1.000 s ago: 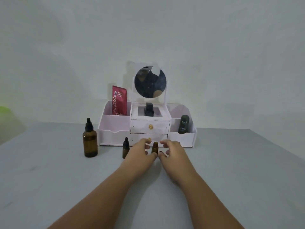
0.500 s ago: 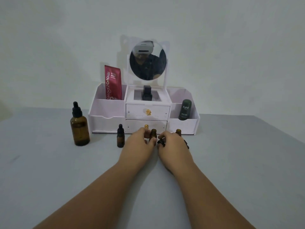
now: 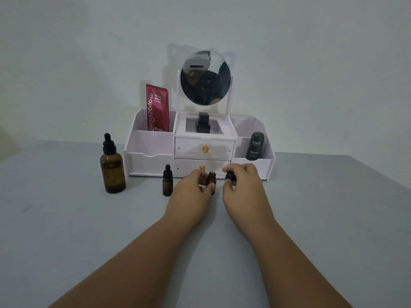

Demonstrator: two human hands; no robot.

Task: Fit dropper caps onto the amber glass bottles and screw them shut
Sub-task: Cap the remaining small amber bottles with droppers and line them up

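The right hand (image 3: 242,187) has lifted, now pinching a black dropper cap (image 3: 230,176) at three o'clock of the small open amber glass bottle (image 3: 211,179) gripped by the left hand (image 3: 191,192), ready for fitting.

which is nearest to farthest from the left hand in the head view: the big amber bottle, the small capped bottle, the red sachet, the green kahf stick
From the left hand:
1. Small capped bottle, just to its left on the table.
2. Big amber bottle, farther left on the table.
3. Red sachet, standing in the organizer's back left compartment, and green Kahf stick, in the right compartment: too close to call.
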